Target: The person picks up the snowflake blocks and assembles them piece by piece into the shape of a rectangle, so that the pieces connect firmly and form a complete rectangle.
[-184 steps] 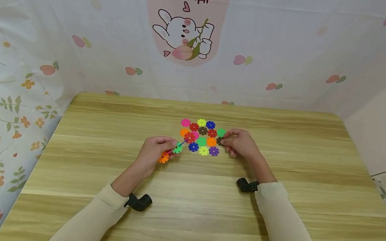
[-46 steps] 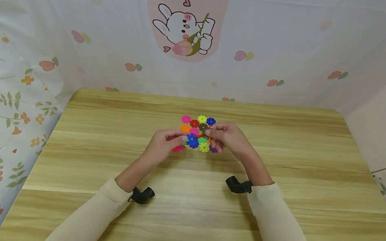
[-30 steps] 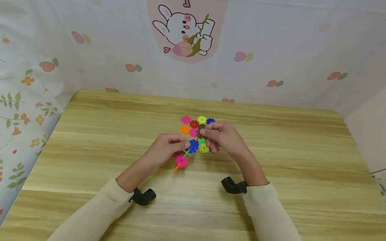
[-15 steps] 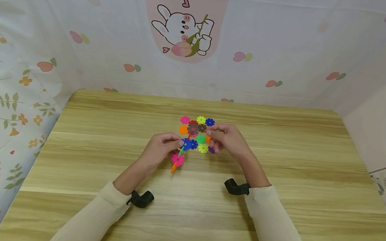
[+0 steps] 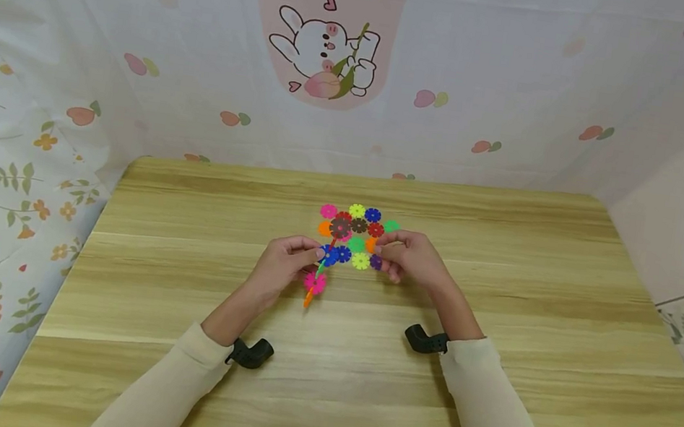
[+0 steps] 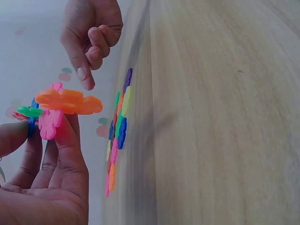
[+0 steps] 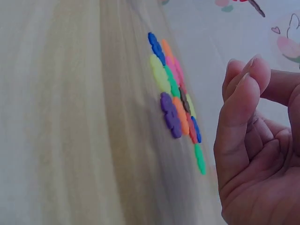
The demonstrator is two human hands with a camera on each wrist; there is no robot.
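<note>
My left hand [image 5: 282, 263] pinches a chain of interlocking plastic discs near its blue disc [image 5: 327, 254]. A pink disc [image 5: 315, 283] and an edge-on orange disc [image 5: 307, 298] form the near end; a brown disc [image 5: 340, 228] tips the far end, past a red one. In the left wrist view the orange disc [image 6: 63, 101] covers part of the chain. My right hand [image 5: 419, 261] hovers by the right side of the loose discs, fingers loosely bent. Nothing shows between its thumb and fingertips [image 7: 243, 89] in the right wrist view.
Several loose notched discs lie flat in a cluster on the wooden table [image 5: 322, 400], among them a purple disc [image 7: 170, 116], a yellow disc [image 5: 361, 261] and a green disc [image 5: 392, 226]. A printed cloth [image 5: 498, 82] hangs behind the table. Each wrist carries a black camera mount [image 5: 252, 353].
The brown disc, earlier at the cluster's right and in my right hand, now sits on the chain's far end. My right hand has let go and moved right; my left keeps its hold.
</note>
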